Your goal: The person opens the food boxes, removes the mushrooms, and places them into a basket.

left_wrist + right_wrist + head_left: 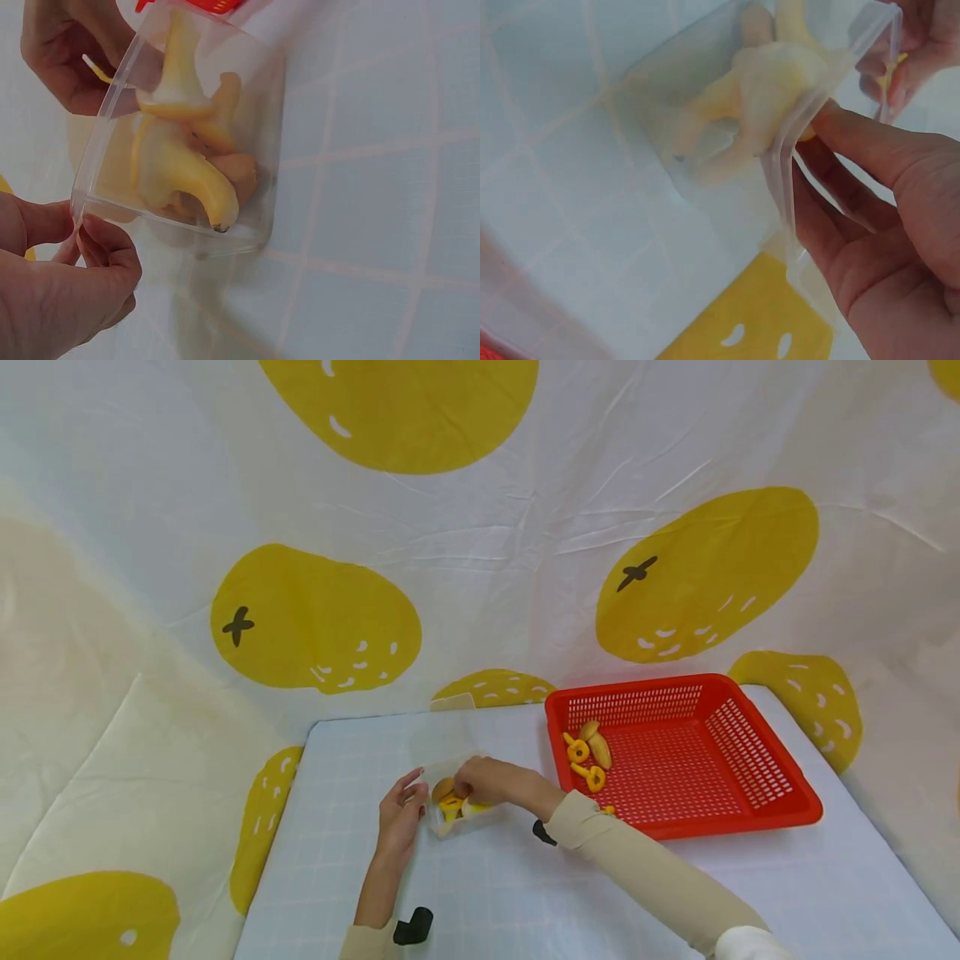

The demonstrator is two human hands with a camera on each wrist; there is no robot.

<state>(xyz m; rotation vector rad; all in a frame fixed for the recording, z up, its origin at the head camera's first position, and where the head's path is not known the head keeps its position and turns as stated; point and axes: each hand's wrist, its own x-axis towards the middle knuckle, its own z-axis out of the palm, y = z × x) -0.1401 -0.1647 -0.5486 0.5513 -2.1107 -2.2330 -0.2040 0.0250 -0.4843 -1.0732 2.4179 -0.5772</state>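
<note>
1. My left hand [401, 814] pinches a corner of the rim of a clear box [262, 127] between thumb and fingers. My right hand [486, 779] bends down into the opening, fingers curled among the contents; whether they grip a piece I cannot tell.
2. Behind everything hangs a pale cloth [480, 535] printed with big yellow fruit.
3. Under the work lies the table [300, 860], its light cover marked with faint lines.
4. The red basket [727, 827] sits on the table to my right, apart from the box. My beige right sleeve [637, 877] crosses its near-left corner.
5. The box stands on the table to the left of the basket, between my hands.
6. A tan mushroom [599, 748] and two yellow mushrooms [584, 772] lie along the basket's left side; an orange bit [607, 811] shows beside my sleeve.
7. In the box I see a round tan cap [444, 789], a curved yellow piece [176, 157] and others, partly overlapping. With pieces in both containers, I judge the work partway along; how many remain to handle I cannot tell.
</note>
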